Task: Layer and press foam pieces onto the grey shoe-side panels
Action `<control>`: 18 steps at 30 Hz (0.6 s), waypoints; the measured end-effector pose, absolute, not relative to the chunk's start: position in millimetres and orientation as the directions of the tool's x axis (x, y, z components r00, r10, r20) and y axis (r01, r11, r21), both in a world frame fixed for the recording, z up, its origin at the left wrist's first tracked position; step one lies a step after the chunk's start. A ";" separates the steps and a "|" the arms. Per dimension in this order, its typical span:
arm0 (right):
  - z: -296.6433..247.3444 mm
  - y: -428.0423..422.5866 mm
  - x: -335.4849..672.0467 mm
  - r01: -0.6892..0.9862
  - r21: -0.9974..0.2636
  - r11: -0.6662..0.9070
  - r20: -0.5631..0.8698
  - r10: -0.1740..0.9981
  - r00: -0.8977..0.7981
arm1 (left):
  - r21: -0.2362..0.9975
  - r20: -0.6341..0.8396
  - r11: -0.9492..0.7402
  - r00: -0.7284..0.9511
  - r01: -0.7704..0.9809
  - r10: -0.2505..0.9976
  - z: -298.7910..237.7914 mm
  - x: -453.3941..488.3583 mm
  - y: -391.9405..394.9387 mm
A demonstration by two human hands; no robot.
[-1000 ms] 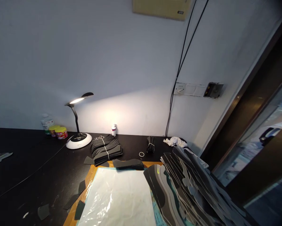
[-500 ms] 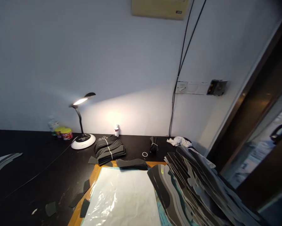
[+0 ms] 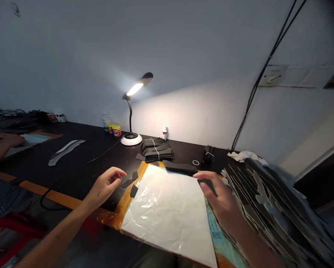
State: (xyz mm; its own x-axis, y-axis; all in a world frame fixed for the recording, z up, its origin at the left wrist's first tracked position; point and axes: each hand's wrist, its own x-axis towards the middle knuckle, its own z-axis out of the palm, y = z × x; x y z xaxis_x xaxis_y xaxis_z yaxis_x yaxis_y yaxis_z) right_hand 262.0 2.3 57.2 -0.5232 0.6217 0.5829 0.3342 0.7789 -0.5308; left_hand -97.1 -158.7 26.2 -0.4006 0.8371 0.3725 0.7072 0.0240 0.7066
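My left hand (image 3: 107, 187) hovers over the black table with its thumb and curled fingers apart, holding nothing. Close to its fingertips lie small dark grey cut pieces (image 3: 133, 191). Over the right edge of the white plastic-covered sheet (image 3: 169, 212), my right hand (image 3: 219, 195) has thumb and fingers spread, with nothing visible between them. Its fingertips are near the right end of a low stack of dark strips (image 3: 180, 167); whether they touch is unclear. Beneath and beside my right forearm spreads a large pile of long grey and black cut pieces (image 3: 270, 208).
A lit desk lamp (image 3: 131, 139) stands by a banded bundle of dark pieces (image 3: 157, 150) and a small white bottle (image 3: 164, 133). A white ring (image 3: 196, 162) and crumpled white cloth (image 3: 247, 157) lie toward the back. At far left, another person's hands (image 3: 12, 140) are over a sheet.
The view has swung left and down. Both my hands, out of sight before, are now in view above the table. The other person's hands at the left have also come into view.
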 end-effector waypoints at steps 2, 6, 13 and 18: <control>50.0 8.2 248.8 0.269 -0.511 0.817 0.579 0.558 -0.595 | 0.693 0.266 0.096 -0.377 0.715 0.887 10.9 -108.6 -151.0; 22.4 29.2 225.4 0.284 -0.351 0.892 0.529 0.439 -0.727 | 0.643 0.180 0.075 -0.246 0.762 0.953 -8.1 -123.0 -133.5; -22.2 50.8 227.4 0.512 -0.360 0.780 0.352 0.621 -0.700 | 0.623 0.234 -0.091 -0.074 0.777 0.969 5.5 -104.9 -70.6; -28.2 59.5 234.3 0.589 -0.377 0.715 0.275 0.694 -0.666 | 0.525 0.270 -0.229 0.095 0.820 0.958 -0.3 -82.5 -22.7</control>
